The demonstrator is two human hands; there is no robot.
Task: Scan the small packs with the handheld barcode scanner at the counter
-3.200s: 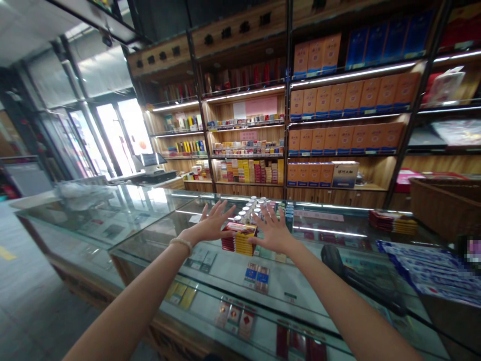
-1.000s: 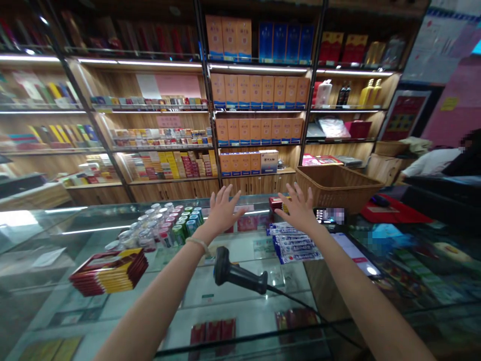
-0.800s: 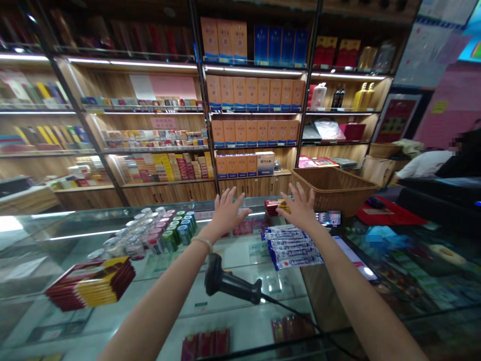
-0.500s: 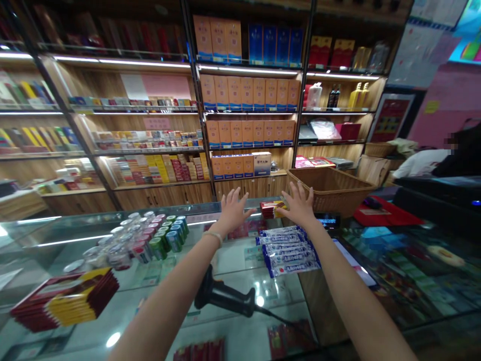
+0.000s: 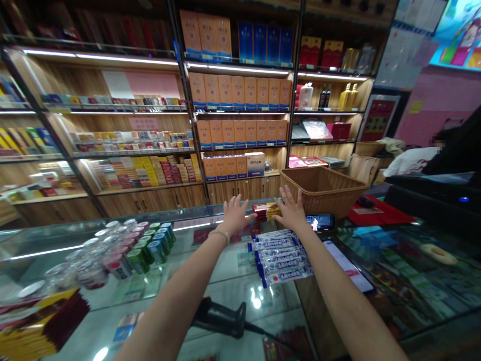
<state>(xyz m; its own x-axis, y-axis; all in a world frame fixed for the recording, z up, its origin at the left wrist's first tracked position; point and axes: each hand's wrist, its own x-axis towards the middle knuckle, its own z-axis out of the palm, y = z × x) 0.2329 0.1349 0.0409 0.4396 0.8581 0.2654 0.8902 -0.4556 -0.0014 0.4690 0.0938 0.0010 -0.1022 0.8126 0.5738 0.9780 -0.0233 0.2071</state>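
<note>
Both arms reach forward over a glass counter [image 5: 221, 296]. My left hand [image 5: 236, 215] is open with fingers spread, left of a small stack of red and yellow packets [image 5: 265, 211]. My right hand [image 5: 290, 209] is open too, at the right end of that stack; whether it touches the packets I cannot tell. Nearer than the hands lie several blue and white wrapped sticks [image 5: 281, 258], partly behind my right forearm. A black handheld scanner [image 5: 221, 317] rests on the glass, its front end hidden by my left forearm.
Rows of cans [image 5: 150, 250] and lidded jars [image 5: 90, 271] stand left, near a larger red and yellow packet stack [image 5: 45, 323]. A wicker basket [image 5: 323, 188], a phone [image 5: 347, 265] and a red mat [image 5: 379, 210] are right. A person in white [image 5: 408, 163] is beyond.
The view has shifted, so shelves and most counter goods appear further left. My left hand is slightly closer to the small packet stack. Both hands remain open.
</note>
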